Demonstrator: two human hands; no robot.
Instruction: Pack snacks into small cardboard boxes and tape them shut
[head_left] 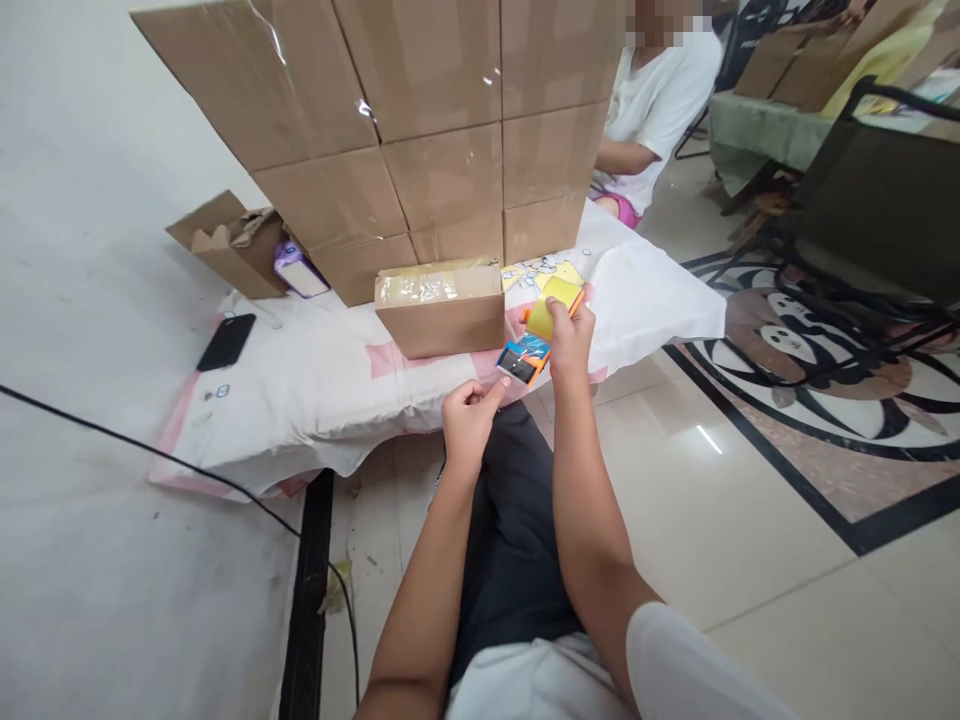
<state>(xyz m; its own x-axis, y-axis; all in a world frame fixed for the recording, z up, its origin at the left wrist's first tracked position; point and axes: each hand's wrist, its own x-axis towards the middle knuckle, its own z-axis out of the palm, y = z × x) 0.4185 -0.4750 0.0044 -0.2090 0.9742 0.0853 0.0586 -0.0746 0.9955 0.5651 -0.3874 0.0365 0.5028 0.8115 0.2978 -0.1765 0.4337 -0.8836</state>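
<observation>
My right hand point(573, 335) grips a flat yellow piece with orange edges point(549, 312), its thumb lying on top. Just below this is a blue, black and orange packet point(526, 356), partly in clear plastic point(491, 381). Fingers pinched, my left hand point(471, 412) holds the near edge of that clear plastic. Both hands are over the front edge of the cloth-covered table, above my lap. What the packet contains is too small to make out.
A small cardboard box point(442, 325) stands before a wall of taped cartons point(442, 170). To the left are a black phone point(226, 342), a purple-and-white pack point(298, 270) and an open carton point(236, 250). A person in white point(667, 100) sits behind; a dark chair point(877, 190) stands right.
</observation>
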